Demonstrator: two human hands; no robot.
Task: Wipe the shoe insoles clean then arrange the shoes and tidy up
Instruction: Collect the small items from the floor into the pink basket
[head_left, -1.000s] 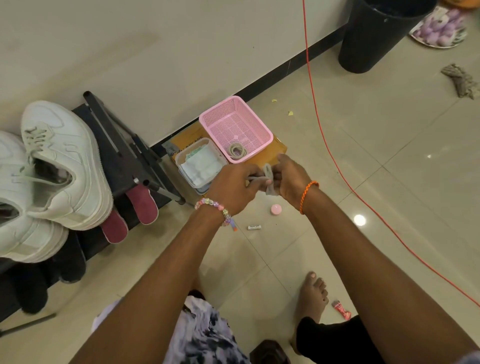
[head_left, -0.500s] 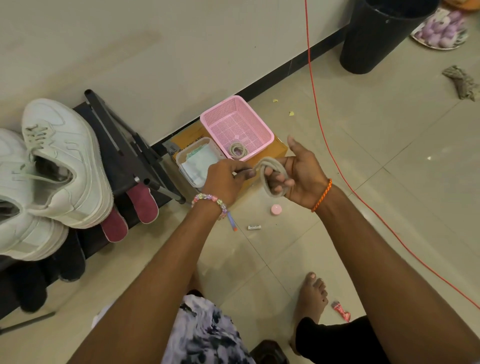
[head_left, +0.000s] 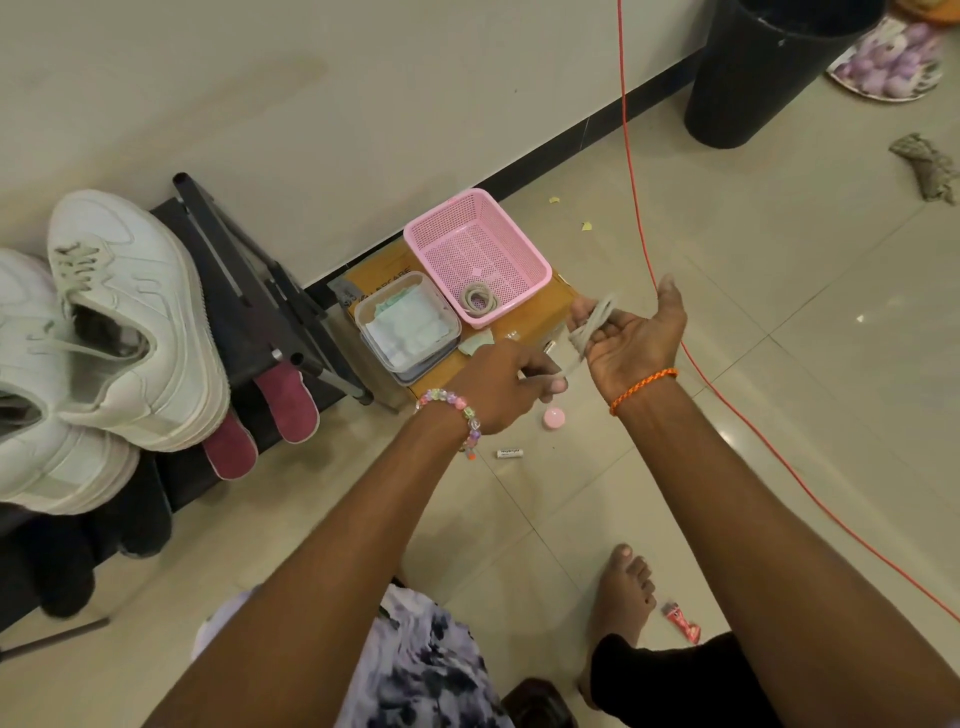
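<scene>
A grey shoelace (head_left: 595, 322) is looped round the fingers of my right hand (head_left: 631, 343), whose palm faces up. My left hand (head_left: 511, 382) pinches the lace's loose end just below it. Behind my hands a pink basket (head_left: 514, 249) holds another coiled lace (head_left: 479, 299). Beside it stands a clear tub of wipes (head_left: 408, 325). Two white sneakers (head_left: 130, 317) sit on top of a black shoe rack (head_left: 260, 312) at the left, with two maroon insoles (head_left: 285, 402) sticking out below them.
A brown cardboard box (head_left: 558, 291) lies under the basket and tub. A pink cap (head_left: 554, 417) and a small white tube (head_left: 510, 453) lie on the tiles. An orange cable (head_left: 639, 234) crosses the floor. A black bin (head_left: 769, 73) stands at the back right, a rag (head_left: 927, 166) beside it.
My hands have drawn apart. The right hand turned palm up and moved right with the lace wound round its fingers; the left hand pulled the lace's end down and left.
</scene>
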